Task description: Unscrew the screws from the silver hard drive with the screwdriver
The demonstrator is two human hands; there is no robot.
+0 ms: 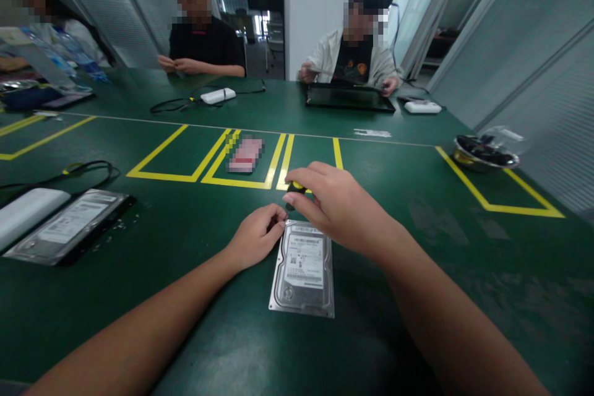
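Hard drive (304, 267), label up, flat on green worktop (417, 247), near edge. Left hand (257, 236) pinches its top-left corner, steadying it. Right hand (341, 204) closes around a small yellow-black tool (295, 189) held upright at that corner.

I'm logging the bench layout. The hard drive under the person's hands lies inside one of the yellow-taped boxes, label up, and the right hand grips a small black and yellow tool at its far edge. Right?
Not quite. The head view shows the hard drive on bare green table, nearer than the yellow-taped boxes, not inside one. The rest holds: label up, right hand gripping the small black and yellow tool at its far edge, left hand at the corner.
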